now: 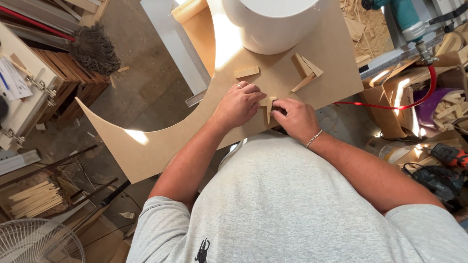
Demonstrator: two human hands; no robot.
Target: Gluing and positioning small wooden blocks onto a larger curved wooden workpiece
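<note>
Both hands pinch small wooden wedges (268, 106) on the near edge of the curved brown board (161, 136): left hand (239, 104) and right hand (297, 117) are closed on them. They seem under alignment; next, a steady press is needed.

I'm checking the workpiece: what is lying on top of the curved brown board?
On the curved brown board lie small wooden wedges, a white drum, and both hands, left hand and right hand, pinching one wedge. The board's near edge is hidden.
</note>
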